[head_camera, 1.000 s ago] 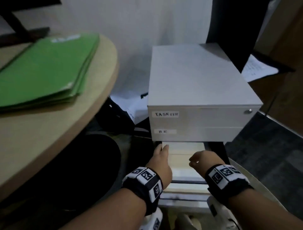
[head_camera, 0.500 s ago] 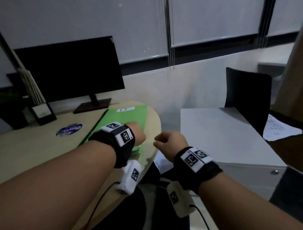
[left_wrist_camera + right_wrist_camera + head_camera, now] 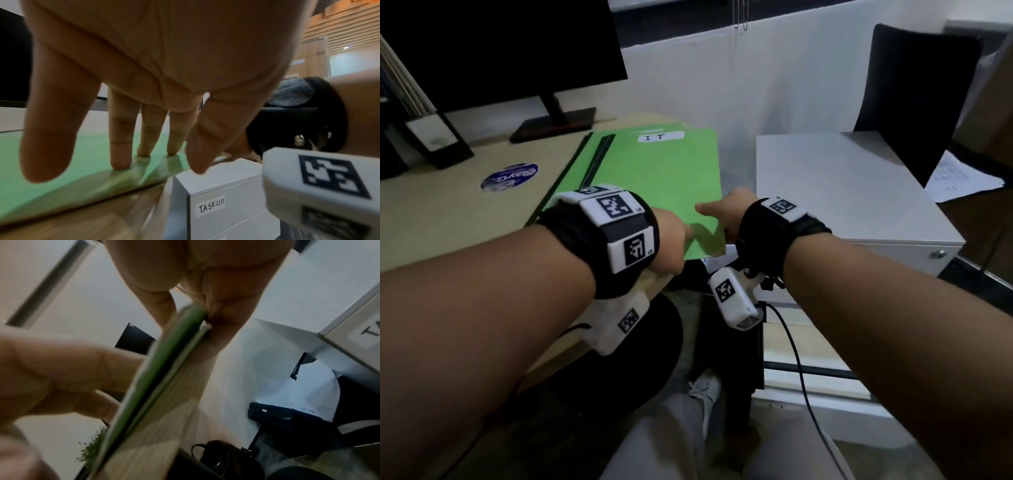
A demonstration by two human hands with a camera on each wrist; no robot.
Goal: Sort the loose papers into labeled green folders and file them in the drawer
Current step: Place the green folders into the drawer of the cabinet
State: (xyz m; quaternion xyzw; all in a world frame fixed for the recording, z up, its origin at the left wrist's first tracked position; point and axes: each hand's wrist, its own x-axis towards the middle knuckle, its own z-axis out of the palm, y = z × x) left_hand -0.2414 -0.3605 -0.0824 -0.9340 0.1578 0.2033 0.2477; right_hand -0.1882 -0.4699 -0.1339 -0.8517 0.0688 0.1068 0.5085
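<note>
A stack of green folders lies on the wooden desk (image 3: 448,219); the top folder (image 3: 661,171) carries a white "IT" label (image 3: 660,136). My left hand (image 3: 681,236) rests on its near right corner, and the left wrist view shows straight fingers (image 3: 121,146) pressing the green cover (image 3: 41,162). My right hand (image 3: 717,219) pinches the same folder's right edge, thumb on top. In the right wrist view the folder edge (image 3: 164,369) runs between thumb and fingers. The white drawer cabinet (image 3: 842,188) stands to the right, labelled "TASK LIST" (image 3: 211,206).
A black monitor (image 3: 500,51) and a small framed card (image 3: 431,133) stand at the back of the desk. A black chair (image 3: 914,85) and loose papers (image 3: 955,178) are behind the cabinet. A pulled-out drawer (image 3: 808,346) sits low by my legs.
Both hands rose from the open lower drawer to the desk. They now meet at the IT folder's near corner, left pressing on it and right pinching its edge.
</note>
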